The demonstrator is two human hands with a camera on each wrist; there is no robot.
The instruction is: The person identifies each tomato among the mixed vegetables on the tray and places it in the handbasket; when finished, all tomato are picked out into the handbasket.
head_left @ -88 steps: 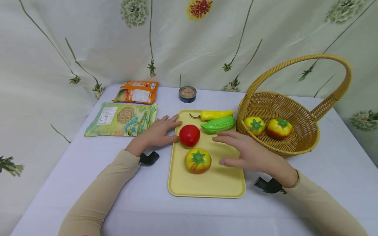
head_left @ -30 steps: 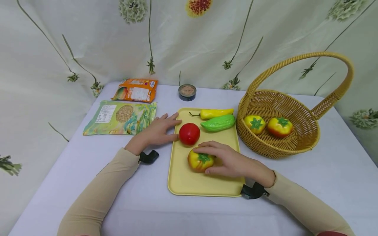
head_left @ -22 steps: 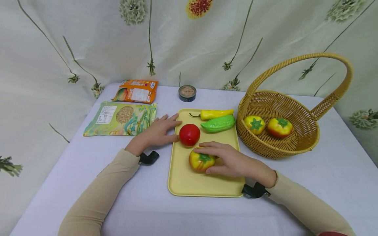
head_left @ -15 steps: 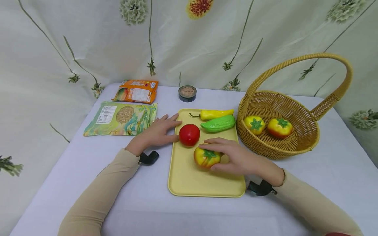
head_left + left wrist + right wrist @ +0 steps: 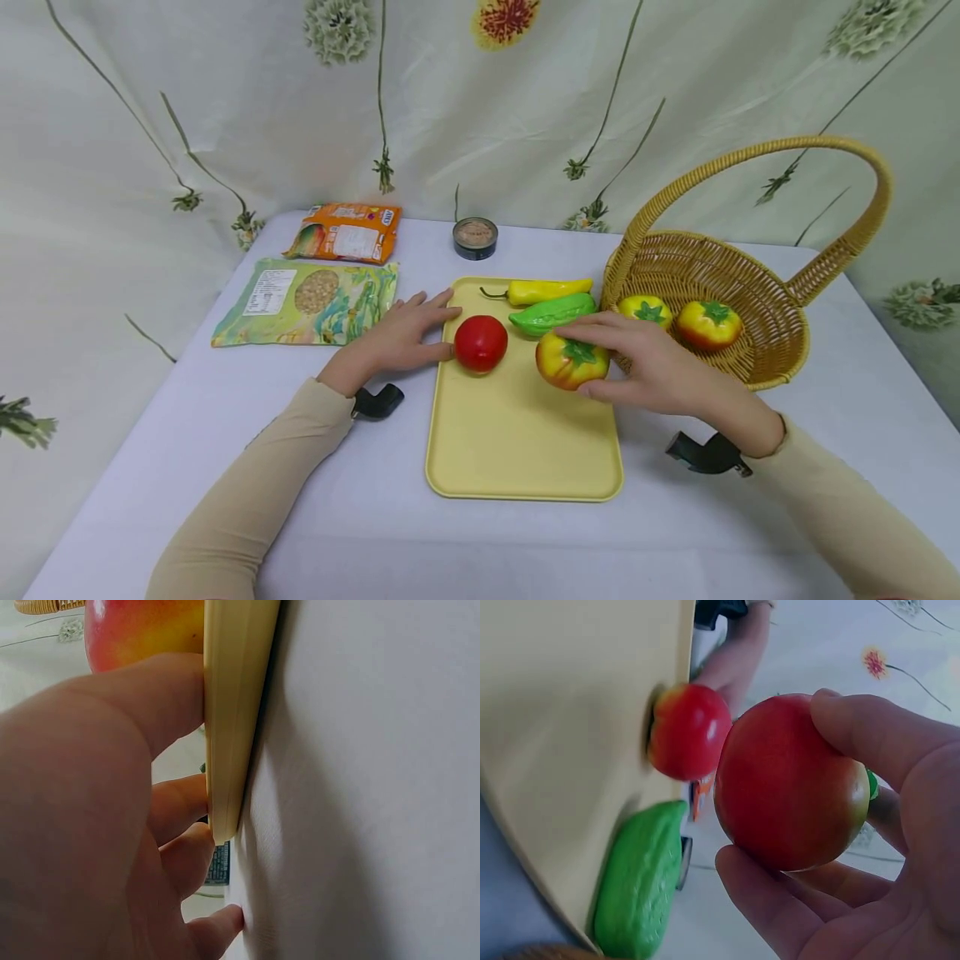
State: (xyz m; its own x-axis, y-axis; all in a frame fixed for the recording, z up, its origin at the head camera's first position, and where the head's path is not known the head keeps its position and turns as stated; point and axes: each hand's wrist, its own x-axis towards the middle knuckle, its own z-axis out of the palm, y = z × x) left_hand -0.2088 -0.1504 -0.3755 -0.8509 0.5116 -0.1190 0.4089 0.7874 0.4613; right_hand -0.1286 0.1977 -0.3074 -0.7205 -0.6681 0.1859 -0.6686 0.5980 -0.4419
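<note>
My right hand [image 5: 652,367] grips a yellow-and-red toy tomato [image 5: 568,362] with a green star-shaped top. Its reddish underside fills the middle of the right wrist view, held above the yellow tray [image 5: 525,454] between thumb and fingers. My left hand [image 5: 408,335] lies at the tray's left edge with fingers spread; in the left wrist view, thumb and fingertips rest against the tray rim [image 5: 225,727]. Beside the left thumb sits a red toy apple [image 5: 481,343]. A green toy bitter melon [image 5: 551,314] and a yellow toy pepper [image 5: 547,291] lie at the tray's far end.
To the right stands a wicker basket [image 5: 690,262] with a tall handle, holding two toy tomatoes [image 5: 708,325]. A green bag [image 5: 330,300] and an orange packet [image 5: 352,237] lie at the back left. Behind the tray is a small round tin [image 5: 475,238].
My right hand came down onto the toy tomato, gripped it, and has carried it up and to the right, toward the tray's right edge near the basket. The left hand stays in place.
</note>
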